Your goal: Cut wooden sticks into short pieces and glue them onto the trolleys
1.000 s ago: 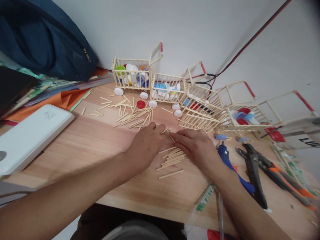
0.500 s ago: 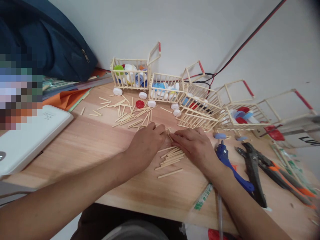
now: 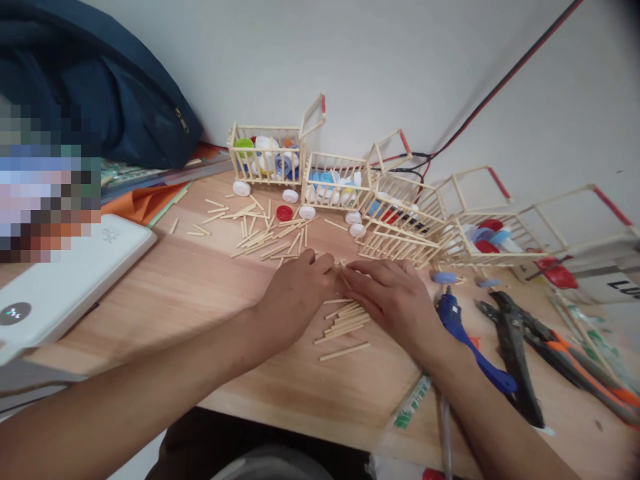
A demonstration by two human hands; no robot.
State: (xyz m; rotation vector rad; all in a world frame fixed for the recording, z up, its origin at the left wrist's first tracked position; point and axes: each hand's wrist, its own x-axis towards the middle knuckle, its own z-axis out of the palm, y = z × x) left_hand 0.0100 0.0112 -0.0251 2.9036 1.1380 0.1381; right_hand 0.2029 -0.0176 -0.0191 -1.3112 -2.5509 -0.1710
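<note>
My left hand [image 3: 296,297] and my right hand [image 3: 393,298] rest on the wooden table [image 3: 210,320], fingertips meeting over a short wooden stick [image 3: 343,276] pinched between them. Just below the hands lies a small bundle of cut sticks [image 3: 346,321]. More loose sticks [image 3: 260,233] are scattered further back. Behind them stands a row of little stick carts: the leftmost cart [image 3: 265,157] holds coloured bottle caps, a second cart [image 3: 333,180] sits beside it, and an unfinished stick frame [image 3: 397,245] lies just beyond my right hand.
A blue glue gun [image 3: 463,333] and black pliers [image 3: 515,347] lie right of my right wrist, with orange-handled cutters [image 3: 580,363] further right. A white device [image 3: 65,280] sits at the left, a dark blue bag [image 3: 100,87] behind it. Red and black cables [image 3: 480,107] run up the wall.
Both hands stay together over the sticks with only slight finger movement. The view has shifted a little, so everything sits slightly lower and to the right.
</note>
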